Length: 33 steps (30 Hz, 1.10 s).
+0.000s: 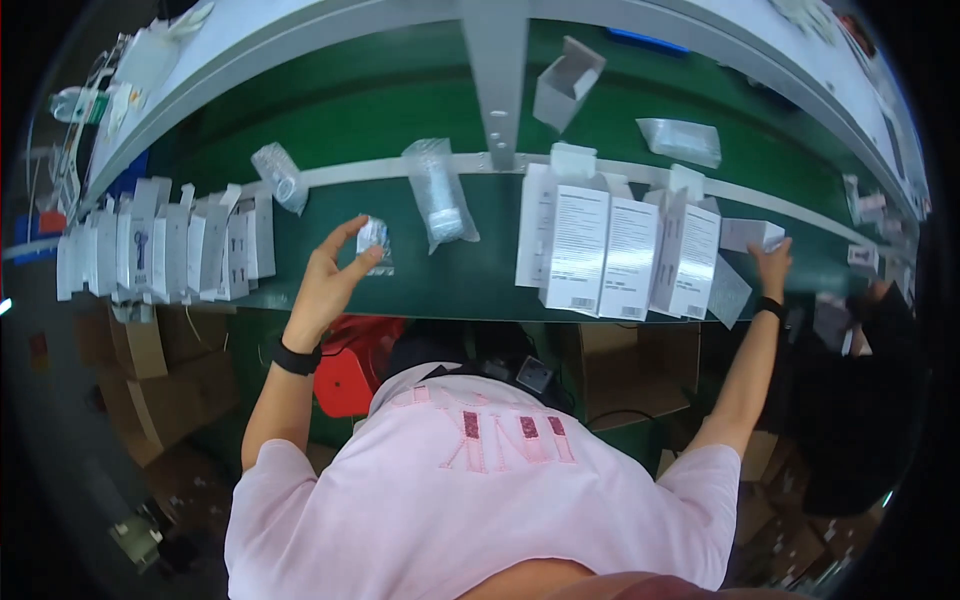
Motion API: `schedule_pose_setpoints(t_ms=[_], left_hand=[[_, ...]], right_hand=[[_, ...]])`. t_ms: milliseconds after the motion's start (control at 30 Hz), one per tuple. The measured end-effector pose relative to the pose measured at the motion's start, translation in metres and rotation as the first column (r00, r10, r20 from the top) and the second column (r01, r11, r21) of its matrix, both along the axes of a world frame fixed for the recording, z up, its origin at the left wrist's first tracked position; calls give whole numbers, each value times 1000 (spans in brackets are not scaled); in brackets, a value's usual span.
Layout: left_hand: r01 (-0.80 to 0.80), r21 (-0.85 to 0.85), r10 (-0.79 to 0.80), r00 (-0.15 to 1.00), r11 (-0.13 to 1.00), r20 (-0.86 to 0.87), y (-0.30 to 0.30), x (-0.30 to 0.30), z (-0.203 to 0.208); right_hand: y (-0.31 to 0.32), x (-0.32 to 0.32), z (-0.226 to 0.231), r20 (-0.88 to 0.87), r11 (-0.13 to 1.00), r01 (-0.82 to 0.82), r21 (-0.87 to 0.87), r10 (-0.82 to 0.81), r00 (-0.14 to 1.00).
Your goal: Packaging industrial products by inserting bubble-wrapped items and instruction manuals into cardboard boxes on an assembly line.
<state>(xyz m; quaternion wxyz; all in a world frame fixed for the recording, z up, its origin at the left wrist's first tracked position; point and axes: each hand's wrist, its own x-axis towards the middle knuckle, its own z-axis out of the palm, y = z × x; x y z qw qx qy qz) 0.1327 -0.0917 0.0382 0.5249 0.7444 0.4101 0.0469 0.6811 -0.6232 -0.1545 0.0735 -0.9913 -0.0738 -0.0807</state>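
My left hand (328, 278) pinches a small clear plastic packet (376, 236) between thumb and fingers, just above the green bench. Whatever is inside the packet is too small to make out. Over on the right, my right hand (771, 266) grips the end of a white box (746, 234) that lies on its side. Beside it stand several upright white printed boxes (578, 250), some with their top flaps raised. A bubble-wrap bag (442, 200) with a pale object in it lies between my hands, and a smaller clear bag (280, 178) rests farther left.
Several white boxes (205, 248) stand in a row at the left. Beyond the pale rail are a tilted white box (566, 88) and another clear bag (680, 142). A metal post (497, 85) rises mid-bench. Another person (885, 370) is at the far right; a red stool (345, 382) stands below.
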Motion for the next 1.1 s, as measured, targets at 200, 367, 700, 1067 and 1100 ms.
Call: schedule_pose_setpoints(t_ms=[200,367,700,1067,1100], left_hand=[[-331,160,338,941,930,-20,85,-71,-57],[-460,261,475,880,849,6,175,-90,-103],[-503,464,644,735,729,-214,280,-47,-249],[-150,544,206,978,825,-43,246,-143,-230],[-137,671,209,977,729,-28,238,-131,-228]], right_hand=[[297,-119,236,-88,698,-711,86,716,693],[442,-132,158,-515,604,-793,84,707,484],[383,-8,50,69,622,-593,-511,717,693],[329,-305,282,143,804,-291,-519,417,898],[320,-294,274,177,796,-293,-530,441,880]])
